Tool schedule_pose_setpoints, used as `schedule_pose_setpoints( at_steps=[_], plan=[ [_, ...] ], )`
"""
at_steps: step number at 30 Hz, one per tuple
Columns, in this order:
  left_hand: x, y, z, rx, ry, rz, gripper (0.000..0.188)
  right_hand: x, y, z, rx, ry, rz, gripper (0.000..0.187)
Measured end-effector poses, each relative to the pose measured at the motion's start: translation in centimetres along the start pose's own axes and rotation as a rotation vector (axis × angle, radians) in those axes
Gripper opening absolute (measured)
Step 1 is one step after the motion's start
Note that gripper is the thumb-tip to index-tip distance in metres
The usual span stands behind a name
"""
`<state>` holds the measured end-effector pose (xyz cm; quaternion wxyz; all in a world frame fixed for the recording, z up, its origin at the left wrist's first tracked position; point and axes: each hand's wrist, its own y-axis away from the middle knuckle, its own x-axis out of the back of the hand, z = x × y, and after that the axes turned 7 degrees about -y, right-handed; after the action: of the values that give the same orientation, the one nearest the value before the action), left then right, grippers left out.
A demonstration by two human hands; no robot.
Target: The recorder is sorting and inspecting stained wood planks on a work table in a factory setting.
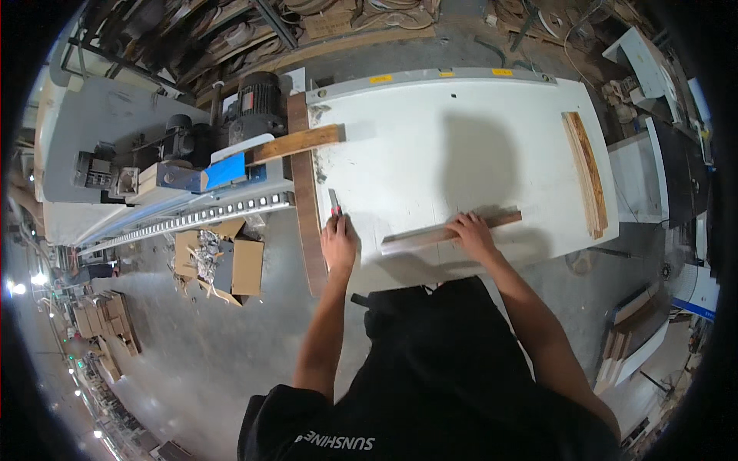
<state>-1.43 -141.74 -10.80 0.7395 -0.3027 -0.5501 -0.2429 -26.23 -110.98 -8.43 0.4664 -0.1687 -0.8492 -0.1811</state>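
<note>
Left hand point(338, 244) closed round 1 small red-handled tool point(335, 203), blade pointing far, at the left edge of the white bench point(430, 115). Right hand point(470, 233) flat, fingers spread narrow, pressing on 1 long wood strip point(415, 239) lying across the near part of the bench, just right of the left hand. 1 wood-grain strip stack point(588, 173) at the right side (layers can't be counted). 1 dark board point(306, 200) along the left edge, 1 lighter plank point(296, 143) crossing it at the far end. 2 cardboard boxes point(231, 257) on the floor, left.
</note>
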Motion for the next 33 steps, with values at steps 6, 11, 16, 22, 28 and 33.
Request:
schedule_pose_setpoints(
  at_steps=[6,11,16,22,28,33],
  plan=[
    [2.0,-2.0,-4.7,-0.001,-0.020,-0.042,0.057,-0.4,0.4,-1.9,0.000,0.025,-0.019,0.047],
    [4.3,-17.0,-8.7,-0.155,-0.197,0.026,0.083,0.2,0.8,-1.6,-0.093,0.105,0.084,0.062],
    [3.5,-30.2,-15.2,-0.263,-0.365,-0.300,0.092,-0.8,1.7,-0.1,-0.174,0.115,0.116,0.081],
    [1.2,-30.7,-6.8,-0.545,-0.224,-0.474,0.092,-1.2,2.6,-0.6,-0.131,0.235,0.182,0.097],
    [-1.9,-16.5,15.9,-0.712,0.066,-0.590,0.078,0.1,2.3,-1.2,-0.200,0.171,0.168,0.106],
    [-3.7,-8.4,22.2,-0.810,0.192,-0.532,0.055,0.5,2.8,-1.5,-0.148,0.214,0.307,0.083]
  ],
)
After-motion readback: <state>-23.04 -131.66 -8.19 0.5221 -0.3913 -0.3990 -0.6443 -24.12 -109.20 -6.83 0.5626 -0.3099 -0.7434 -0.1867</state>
